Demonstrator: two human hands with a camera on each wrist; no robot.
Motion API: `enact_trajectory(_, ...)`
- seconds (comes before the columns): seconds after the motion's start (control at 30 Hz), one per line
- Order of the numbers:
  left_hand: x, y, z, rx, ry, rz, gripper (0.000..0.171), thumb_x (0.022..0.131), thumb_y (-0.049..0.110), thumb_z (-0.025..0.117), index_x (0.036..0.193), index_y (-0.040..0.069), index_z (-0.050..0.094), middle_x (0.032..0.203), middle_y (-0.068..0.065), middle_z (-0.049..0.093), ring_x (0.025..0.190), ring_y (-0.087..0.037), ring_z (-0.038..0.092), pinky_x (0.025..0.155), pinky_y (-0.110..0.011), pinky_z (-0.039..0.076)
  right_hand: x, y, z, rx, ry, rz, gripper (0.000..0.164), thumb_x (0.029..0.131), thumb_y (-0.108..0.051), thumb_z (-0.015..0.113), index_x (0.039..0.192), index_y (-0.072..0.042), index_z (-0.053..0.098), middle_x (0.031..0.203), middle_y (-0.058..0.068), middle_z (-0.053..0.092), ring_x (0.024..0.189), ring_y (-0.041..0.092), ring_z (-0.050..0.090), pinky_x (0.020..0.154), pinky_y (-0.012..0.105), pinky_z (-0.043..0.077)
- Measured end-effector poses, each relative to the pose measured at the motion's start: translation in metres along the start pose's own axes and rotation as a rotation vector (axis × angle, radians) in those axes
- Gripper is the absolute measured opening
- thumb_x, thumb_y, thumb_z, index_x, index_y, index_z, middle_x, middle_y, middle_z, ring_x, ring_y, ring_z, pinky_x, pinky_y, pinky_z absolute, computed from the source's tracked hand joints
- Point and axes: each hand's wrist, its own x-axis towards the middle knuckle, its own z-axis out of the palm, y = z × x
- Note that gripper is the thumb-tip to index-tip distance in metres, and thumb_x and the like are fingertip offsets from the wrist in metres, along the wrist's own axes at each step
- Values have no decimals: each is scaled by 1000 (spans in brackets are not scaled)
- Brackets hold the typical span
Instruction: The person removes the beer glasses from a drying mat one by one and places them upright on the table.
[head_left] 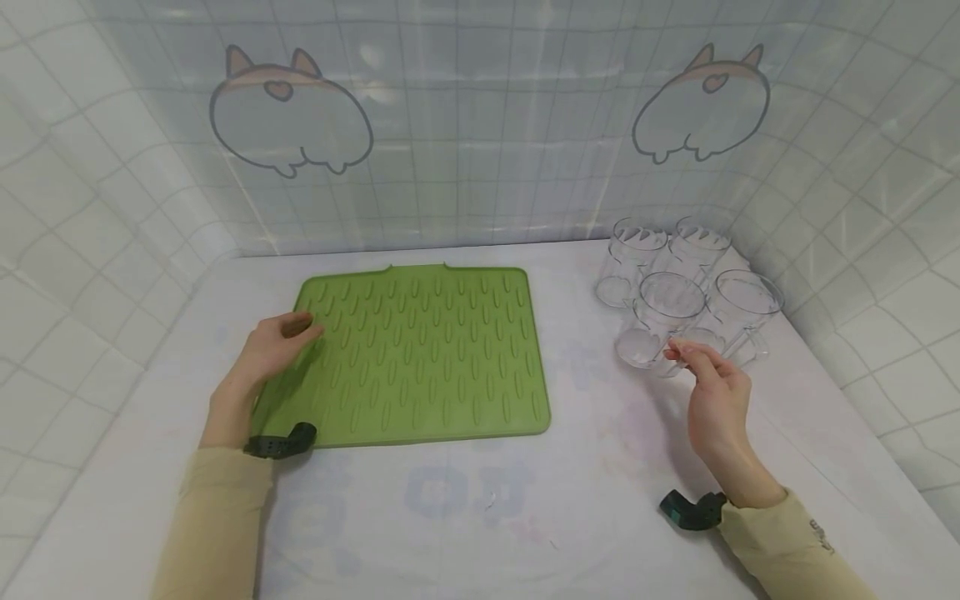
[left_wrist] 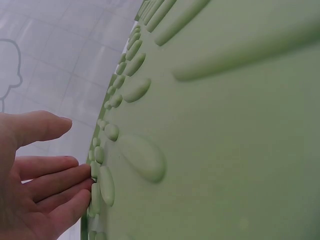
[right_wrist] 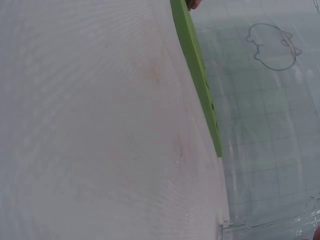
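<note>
My right hand (head_left: pixel 716 396) pinches the handle of a clear glass mug (head_left: pixel 656 321), the front left one of a group on the right. Part of a glass mug (right_wrist: pixel 275 221) shows at the bottom right of the right wrist view, with a fingertip at the frame's edge. My left hand (head_left: pixel 273 346) is by the left edge of a green ridged mat (head_left: pixel 420 358), thumb apart from the fingers and nothing between them. In the left wrist view the left hand's (left_wrist: pixel 45 190) fingertips overlap the mat's edge; whether they touch it I cannot tell.
Another glass mug (head_left: pixel 742 300) stands to the right of the pinched one, and two more, one being the back left mug (head_left: pixel 633 250), stand behind. A white cloth (head_left: pixel 465 533) covers the table. Tile-patterned sheeting (head_left: pixel 480 150) rises at the back and sides.
</note>
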Motion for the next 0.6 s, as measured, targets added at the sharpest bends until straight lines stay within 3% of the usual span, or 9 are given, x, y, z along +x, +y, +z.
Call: enact_trajectory(0.6, 0, 2, -2, -9, -4, -10, 76, 104, 48, 44, 154, -7, 26, 154, -34, 33, 141, -51, 31, 110, -61, 37, 1, 0, 0, 9, 48, -4, 21, 97, 1, 56, 89, 1, 76, 77, 0, 74, 81, 13, 66, 90, 25, 42)
